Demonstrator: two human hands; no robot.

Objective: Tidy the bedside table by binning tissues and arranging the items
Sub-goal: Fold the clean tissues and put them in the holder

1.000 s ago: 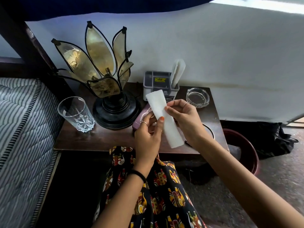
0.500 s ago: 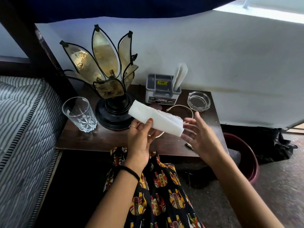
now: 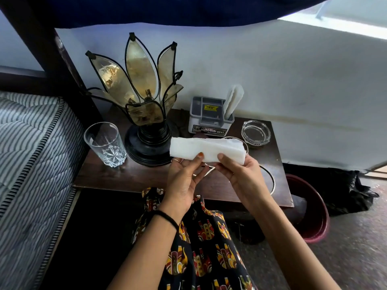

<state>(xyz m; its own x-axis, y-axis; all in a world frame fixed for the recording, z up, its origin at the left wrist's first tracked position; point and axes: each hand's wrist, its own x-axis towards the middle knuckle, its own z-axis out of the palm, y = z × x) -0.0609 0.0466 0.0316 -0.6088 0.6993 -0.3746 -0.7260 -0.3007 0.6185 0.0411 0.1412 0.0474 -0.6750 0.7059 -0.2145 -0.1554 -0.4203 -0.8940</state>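
Observation:
A folded white tissue (image 3: 206, 150) lies flat and horizontal above the dark wooden bedside table (image 3: 129, 176). My left hand (image 3: 184, 176) pinches its lower edge near the middle, and my right hand (image 3: 238, 172) grips its right part from below. Behind it, a grey organiser box (image 3: 209, 118) holds another white tissue (image 3: 233, 101) upright in its right slot. A dark red bin (image 3: 314, 208) stands on the floor to the right of the table.
A petal-shaped lamp (image 3: 144, 101) on a black base stands at the back left, with a drinking glass (image 3: 105, 144) to its left. A glass ashtray (image 3: 256, 132) sits at the back right. White rings (image 3: 270, 181) lie under my hands. A striped mattress (image 3: 27, 164) borders the left.
The tissue has turned from upright to horizontal. My right hand let go of it for a moment and now grips its right end again.

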